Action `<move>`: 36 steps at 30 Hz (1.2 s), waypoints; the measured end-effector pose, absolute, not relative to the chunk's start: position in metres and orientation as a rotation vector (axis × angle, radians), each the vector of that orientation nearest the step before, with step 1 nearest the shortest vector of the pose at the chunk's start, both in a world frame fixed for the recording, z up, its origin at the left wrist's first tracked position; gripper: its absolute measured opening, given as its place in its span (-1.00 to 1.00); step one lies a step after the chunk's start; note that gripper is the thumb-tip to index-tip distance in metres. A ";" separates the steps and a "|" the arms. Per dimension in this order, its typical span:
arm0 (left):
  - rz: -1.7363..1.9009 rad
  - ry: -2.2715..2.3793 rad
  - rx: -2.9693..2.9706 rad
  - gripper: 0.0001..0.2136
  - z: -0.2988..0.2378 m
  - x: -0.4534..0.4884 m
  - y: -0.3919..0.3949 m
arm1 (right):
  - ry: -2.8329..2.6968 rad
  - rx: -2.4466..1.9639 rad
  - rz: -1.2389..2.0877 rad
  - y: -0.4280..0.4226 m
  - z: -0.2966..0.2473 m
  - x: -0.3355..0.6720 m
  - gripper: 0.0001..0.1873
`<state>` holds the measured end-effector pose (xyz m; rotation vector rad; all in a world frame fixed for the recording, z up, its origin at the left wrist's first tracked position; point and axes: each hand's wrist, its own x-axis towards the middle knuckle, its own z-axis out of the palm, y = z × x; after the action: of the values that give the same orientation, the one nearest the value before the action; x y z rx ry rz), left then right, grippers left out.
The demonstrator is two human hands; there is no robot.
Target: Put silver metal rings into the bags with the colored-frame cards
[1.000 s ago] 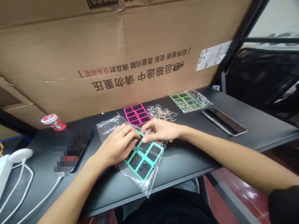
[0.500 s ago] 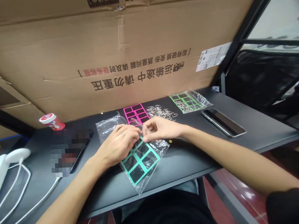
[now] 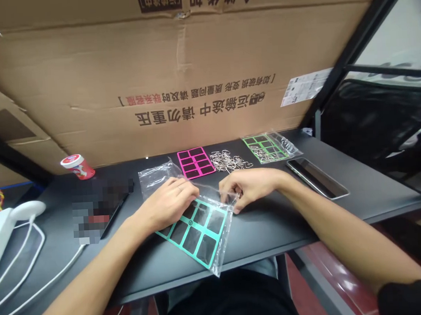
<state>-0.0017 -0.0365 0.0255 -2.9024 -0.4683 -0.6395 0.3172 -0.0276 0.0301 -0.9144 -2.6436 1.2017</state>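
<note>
A teal grid-shaped frame (image 3: 204, 230) lies inside a clear plastic bag (image 3: 158, 175) at the front of the desk. My left hand (image 3: 172, 199) presses on the bag, its bent fingers closed over the upper edge near the frame. The bag's right corner is pinched between the fingers of my right hand (image 3: 252, 186). Just behind my hands sit a pink grid frame (image 3: 196, 163) and a pile of small silvery metal hooks or rings (image 3: 230, 160). Whether my right fingers also hold a small metal piece is hidden.
A green grid frame (image 3: 266, 149) in a clear bag with metal pieces on it lies at the back right. Near it is a phone (image 3: 317, 177). On the left are a red-and-white tub (image 3: 78, 167), a dark device and white cables (image 3: 41, 286). A cardboard sheet (image 3: 85, 65) stands behind.
My right hand has moved right, from beside my left hand to the bag's right corner. The bag and teal frame have turned, their near end swinging right. The view has shifted slightly.
</note>
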 end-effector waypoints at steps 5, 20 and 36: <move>-0.567 -0.512 -2.940 -0.85 0.022 -0.002 -0.036 | -2.673 -0.997 1.167 -0.027 0.029 0.317 -0.86; -0.722 -0.512 -2.924 -0.87 0.022 0.000 -0.039 | -2.409 -0.819 0.957 -0.049 0.035 0.277 -0.78; -0.620 -0.513 -2.956 -0.85 0.020 -0.001 -0.039 | -2.456 -1.487 0.202 0.007 0.016 0.355 -0.71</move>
<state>-0.0010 -0.0393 0.0204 -2.9562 -0.5132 -0.6197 0.3550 0.0068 0.0162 -1.4867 -2.4558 0.2019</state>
